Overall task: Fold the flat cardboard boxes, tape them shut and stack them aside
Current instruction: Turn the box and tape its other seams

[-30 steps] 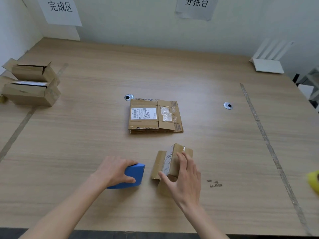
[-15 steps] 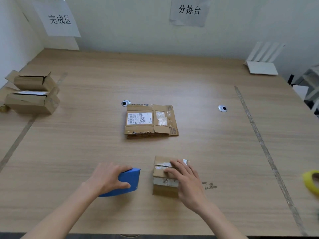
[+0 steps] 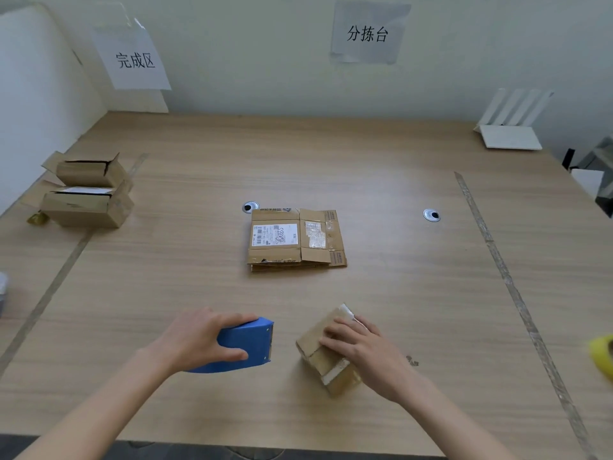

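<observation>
Left hand [image 3: 199, 340] wraps the blue tape dispenser [image 3: 243, 345], fingers over its top and thumb along the near side, cutter end pointing right; the dispenser sits on the bench [image 3: 398, 180] near the front edge. Right hand [image 3: 365, 351] lies flat, fingers spread, pressing down on the small folded box [image 3: 323, 356], which rests on the bench turned at an angle to the front edge, just right of the dispenser but not touching it. We see the flap seam across the box top; we cannot tell whether tape covers it, though a bit of whitish material shows at its far corner. Stack of flat cardboard boxes [image 3: 295, 239] lies mid-bench, well beyond both hands, top one carrying a white shipping label. Two assembled boxes [image 3: 88, 190] stand at the far left, one behind the other and touching, flaps on the rear one partly up. Strips of tape run along the bench surface at left and right, marking off zones. A yellow roll [image 3: 603, 355] pokes in at the right edge, blurred. White router [image 3: 512, 124] sits at the far right corner by the wall. Two paper signs [image 3: 366, 33] hang on the wall.
</observation>
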{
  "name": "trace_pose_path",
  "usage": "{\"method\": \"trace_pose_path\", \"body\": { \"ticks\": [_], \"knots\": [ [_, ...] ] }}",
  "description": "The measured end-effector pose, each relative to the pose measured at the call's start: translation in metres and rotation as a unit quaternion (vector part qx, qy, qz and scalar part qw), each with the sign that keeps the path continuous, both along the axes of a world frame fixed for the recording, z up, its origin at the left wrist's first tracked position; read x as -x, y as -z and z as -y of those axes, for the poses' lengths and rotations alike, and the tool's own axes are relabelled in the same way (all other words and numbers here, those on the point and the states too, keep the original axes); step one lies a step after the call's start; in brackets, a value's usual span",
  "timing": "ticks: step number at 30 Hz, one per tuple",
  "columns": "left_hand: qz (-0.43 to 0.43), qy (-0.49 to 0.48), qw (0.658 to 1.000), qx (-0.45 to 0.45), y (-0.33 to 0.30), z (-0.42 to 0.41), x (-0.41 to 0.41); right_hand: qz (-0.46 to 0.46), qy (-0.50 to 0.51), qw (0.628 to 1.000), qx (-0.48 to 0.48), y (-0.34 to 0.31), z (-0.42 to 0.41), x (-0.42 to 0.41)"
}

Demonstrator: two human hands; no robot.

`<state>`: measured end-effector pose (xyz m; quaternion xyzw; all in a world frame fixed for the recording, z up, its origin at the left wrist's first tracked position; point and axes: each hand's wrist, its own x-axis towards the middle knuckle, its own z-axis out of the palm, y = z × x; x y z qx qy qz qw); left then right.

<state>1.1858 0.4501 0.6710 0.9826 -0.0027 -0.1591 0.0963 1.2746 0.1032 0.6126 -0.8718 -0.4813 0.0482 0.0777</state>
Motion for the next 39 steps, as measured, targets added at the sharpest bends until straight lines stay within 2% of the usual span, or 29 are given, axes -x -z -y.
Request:
{"method": "trace_pose_path", "body": {
  "ticks": [2,4,9,12,19,22,24,25,26,27,29,31,34,39],
  "knots": [
    [0.003,0.004,1.000,-0.002,-0.007,0.002,0.003,0.005,-0.013,1.000,-0.007,-0.004,0.007,-0.001],
    [0.007,0.008,1.000,-0.004,-0.012,0.004,0.006,0.024,0.018,0.999,-0.013,-0.009,0.012,0.003],
    [0.025,0.017,1.000,-0.008,-0.011,0.014,0.010,-0.008,0.176,0.978,-0.113,-0.002,0.010,0.046],
    [0.029,0.020,0.999,-0.007,-0.012,0.022,0.010,-0.061,0.272,0.956,-0.097,0.005,-0.002,0.066],
    [0.022,0.041,0.999,0.006,-0.022,0.039,0.011,-0.192,0.217,0.950,-0.116,0.016,0.019,0.046],
    [0.028,0.058,0.998,0.014,-0.026,0.051,0.012,-0.136,0.203,0.962,-0.118,0.005,0.022,0.048],
    [0.028,0.078,0.996,0.016,-0.029,0.061,0.012,-0.082,0.184,0.963,-0.180,-0.003,0.016,0.060],
    [0.031,0.087,0.996,0.017,-0.032,0.066,0.011,-0.094,0.184,0.952,-0.227,-0.006,0.012,0.068],
    [0.036,0.095,0.995,0.021,-0.036,0.069,0.011,-0.162,0.201,0.927,-0.272,-0.011,0.006,0.076],
    [0.041,0.102,0.994,0.027,-0.039,0.073,0.010,-0.279,0.227,0.879,-0.314,-0.017,-0.002,0.082],
    [0.053,0.110,0.991,0.050,-0.046,0.078,0.010,-0.489,0.263,0.752,-0.354,-0.028,-0.014,0.088],
    [0.060,0.108,0.990,0.073,-0.053,0.082,0.012,-0.573,0.270,0.691,-0.349,-0.032,-0.018,0.085],
    [0.059,0.107,0.989,0.082,-0.059,0.088,0.013,-0.625,0.249,0.642,-0.366,-0.036,-0.020,0.083],
    [0.057,0.107,0.988,0.090,-0.059,0.091,0.016,-0.627,0.245,0.630,-0.387,-0.041,-0.017,0.080]
  ]
}}
